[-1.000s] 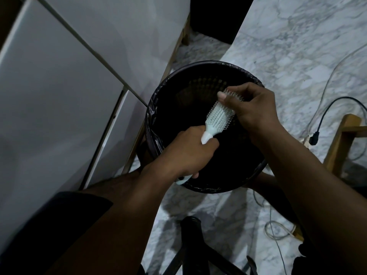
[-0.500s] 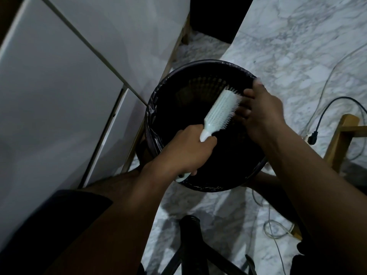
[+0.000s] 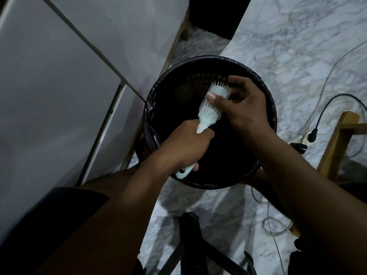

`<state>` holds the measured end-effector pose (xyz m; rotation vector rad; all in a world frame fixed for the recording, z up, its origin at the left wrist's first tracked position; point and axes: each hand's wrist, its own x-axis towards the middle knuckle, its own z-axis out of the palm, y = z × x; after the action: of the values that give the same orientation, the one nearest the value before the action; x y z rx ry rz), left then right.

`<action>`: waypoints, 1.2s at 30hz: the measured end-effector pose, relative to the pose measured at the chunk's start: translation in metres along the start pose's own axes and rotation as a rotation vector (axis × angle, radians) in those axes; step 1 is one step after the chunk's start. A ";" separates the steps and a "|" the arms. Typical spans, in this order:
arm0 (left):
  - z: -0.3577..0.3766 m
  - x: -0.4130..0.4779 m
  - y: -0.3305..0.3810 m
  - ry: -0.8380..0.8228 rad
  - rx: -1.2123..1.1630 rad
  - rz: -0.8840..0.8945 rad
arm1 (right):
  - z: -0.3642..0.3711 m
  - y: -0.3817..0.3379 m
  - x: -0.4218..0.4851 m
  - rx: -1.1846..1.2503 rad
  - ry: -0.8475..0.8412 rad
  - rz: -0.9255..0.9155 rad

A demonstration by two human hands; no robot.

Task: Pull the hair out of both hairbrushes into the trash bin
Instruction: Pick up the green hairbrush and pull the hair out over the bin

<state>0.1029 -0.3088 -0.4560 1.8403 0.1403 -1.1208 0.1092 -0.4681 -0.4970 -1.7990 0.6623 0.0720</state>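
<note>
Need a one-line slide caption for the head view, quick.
Left hand grips pale hairbrush over black trash bin; right hand works its bristles.

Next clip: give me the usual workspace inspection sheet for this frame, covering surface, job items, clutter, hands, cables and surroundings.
Surface: marble floor, dimly lit.
Job's things: pale hairbrush held over the black-lined trash bin; hair too dim to tell; second brush not seen.
Clutter: nothing seen.
Hands: left hand grips the brush handle; right hand is on the bristles, thumb across them.
Cables: black plug lead and thin pale cords on the floor right of the bin.
Surroundings: white cabinet panels left, wooden frame right, dark stand below.
</note>
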 end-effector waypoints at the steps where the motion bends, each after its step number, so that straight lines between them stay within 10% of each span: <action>1: 0.000 0.000 0.000 -0.006 0.005 0.002 | 0.000 0.001 0.001 -0.003 0.021 -0.002; 22: 0.006 -0.018 -0.007 -0.054 0.028 -0.095 | -0.008 0.013 0.007 0.131 0.251 0.269; 36: 0.013 -0.130 0.048 0.175 0.020 0.030 | -0.071 -0.091 -0.063 -0.311 -0.142 0.107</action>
<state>0.0449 -0.3001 -0.3304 1.9505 0.2021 -0.9430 0.0792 -0.4907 -0.3713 -2.0313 0.6722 0.3898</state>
